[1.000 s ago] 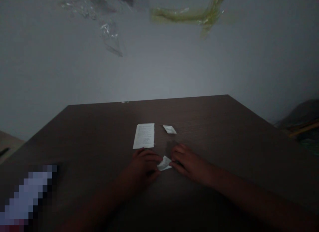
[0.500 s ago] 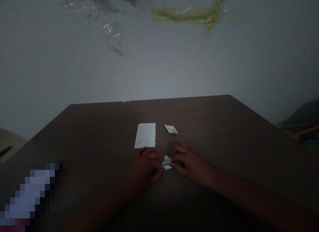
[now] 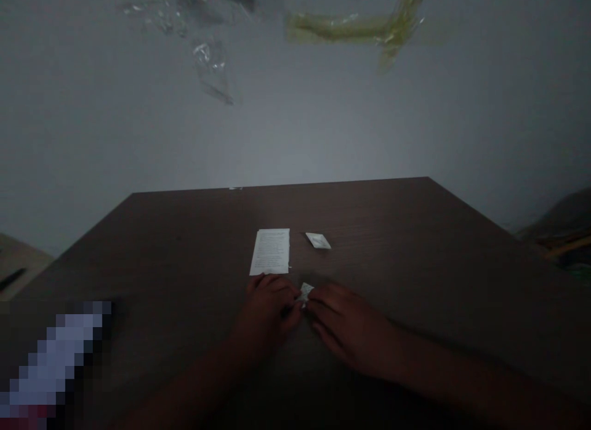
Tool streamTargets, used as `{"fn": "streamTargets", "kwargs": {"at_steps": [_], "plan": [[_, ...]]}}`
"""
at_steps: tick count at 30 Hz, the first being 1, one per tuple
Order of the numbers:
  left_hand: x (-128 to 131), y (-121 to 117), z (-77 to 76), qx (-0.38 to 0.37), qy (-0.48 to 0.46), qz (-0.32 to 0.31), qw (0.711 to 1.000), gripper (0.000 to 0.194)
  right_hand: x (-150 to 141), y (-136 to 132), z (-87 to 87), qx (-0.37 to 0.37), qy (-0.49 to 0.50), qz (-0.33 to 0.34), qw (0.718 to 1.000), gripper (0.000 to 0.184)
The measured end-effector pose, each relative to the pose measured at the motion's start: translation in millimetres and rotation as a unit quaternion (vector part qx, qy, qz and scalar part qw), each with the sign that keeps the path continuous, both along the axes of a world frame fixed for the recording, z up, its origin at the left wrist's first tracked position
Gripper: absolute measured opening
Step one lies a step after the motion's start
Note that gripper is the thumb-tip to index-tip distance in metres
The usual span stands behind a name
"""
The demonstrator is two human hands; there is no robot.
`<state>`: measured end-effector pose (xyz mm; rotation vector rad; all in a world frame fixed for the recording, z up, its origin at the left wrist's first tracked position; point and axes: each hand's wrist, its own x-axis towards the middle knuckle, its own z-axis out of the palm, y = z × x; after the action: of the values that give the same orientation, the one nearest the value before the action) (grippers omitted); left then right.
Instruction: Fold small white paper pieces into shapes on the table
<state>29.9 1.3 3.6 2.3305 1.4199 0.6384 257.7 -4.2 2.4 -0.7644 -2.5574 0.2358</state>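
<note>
Between my two hands a small folded piece of printed paper [image 3: 306, 289] lies on the dark brown table, largely covered by fingers. My left hand [image 3: 270, 304] is closed on its left edge, thumb and fingertips together. From the other side, my right hand [image 3: 346, 322] presses its fingertips onto the paper, with the fingers close together. Just beyond my left hand is a flat printed sheet [image 3: 270, 251]. To the right of that sheet sits another small folded paper [image 3: 318, 240], diamond-shaped.
The brown table [image 3: 184, 233] meets a pale wall [image 3: 323, 122] bearing clear tape [image 3: 212, 66] and yellowish tape [image 3: 341, 28]. A pixelated, bright oblong object [image 3: 60, 362] is at the lower left. A small white scrap [image 3: 235, 188] lies at the far edge.
My right hand has turned flatter and shifted left over the folded paper, so less of the paper shows. My left hand stays almost in place.
</note>
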Motion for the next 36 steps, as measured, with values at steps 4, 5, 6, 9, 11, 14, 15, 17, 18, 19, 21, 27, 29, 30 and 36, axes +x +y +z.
{"fn": "streamTargets", "kwargs": {"at_steps": [4,5,6,9,11,14,15,17,18,19,21,27,29,30,36], "plan": [[-0.8,0.3,-1.9,0.002,-0.011,0.01,1.0,0.019,0.3,4.1,-4.4,-0.023,-0.032,-0.006,0.999,0.026],[-1.3,0.6,-2.9,0.001,-0.013,0.012,1.0,0.018,0.9,4.2,-4.4,-0.031,-0.038,-0.008,0.999,0.028],[-2.0,1.0,-4.0,0.001,-0.014,0.012,1.0,0.017,1.5,4.0,-4.0,-0.039,-0.043,-0.009,0.998,0.029],[-5.0,2.3,-8.1,0.001,-0.016,0.006,1.0,0.015,2.8,2.2,-2.0,-0.062,-0.058,-0.005,0.996,0.033],[-7.3,2.8,-10.1,0.001,-0.015,-0.005,1.0,0.015,3.1,1.4,-0.7,-0.069,-0.066,-0.006,0.995,0.037],[-10.2,3.4,-9.6,-0.007,-0.004,-0.014,1.0,0.018,3.1,1.4,0.4,-0.078,-0.073,-0.008,0.994,0.039],[-11.0,3.7,-8.4,-0.012,0.001,-0.016,1.0,0.019,3.2,1.5,0.7,-0.08,-0.075,-0.008,0.994,0.039],[-12.6,4.7,-4.7,-0.02,0.007,-0.024,0.999,0.021,3.5,1.7,1.1,-0.08,-0.082,-0.009,0.993,0.04],[-13.5,5.3,-2.7,-0.025,0.01,-0.03,0.999,0.023,3.7,1.8,1.2,-0.078,-0.085,-0.011,0.993,0.041],[-14.5,5.9,-0.8,-0.03,0.013,-0.037,0.999,0.025,3.9,1.8,1.2,-0.075,-0.088,-0.013,0.993,0.042],[-16.6,7.1,1.7,-0.036,0.02,-0.049,0.998,0.028,4.4,1.8,0.7,-0.07,-0.093,-0.018,0.993,0.046],[-22.5,8.0,-2.2,-0.016,0.015,-0.064,0.998,0.03,6.6,0.7,-4.6,-0.058,-0.094,-0.012,0.994,0.056],[-23.8,8.3,-3.3,-0.012,0.006,-0.072,0.997,0.035,7.2,0.4,-5.8,-0.058,-0.09,-0.012,0.994,0.058],[-24.3,8.7,-3.5,-0.011,0.002,-0.075,0.997,0.037,7.4,0.5,-5.8,-0.057,-0.088,-0.012,0.994,0.058],[-25.4,13.1,-6.4,0.004,0.028,-0.096,0.995,0.048,7.5,3.2,-0.9,-0.059,-0.111,-0.002,0.992,0.06]]}}
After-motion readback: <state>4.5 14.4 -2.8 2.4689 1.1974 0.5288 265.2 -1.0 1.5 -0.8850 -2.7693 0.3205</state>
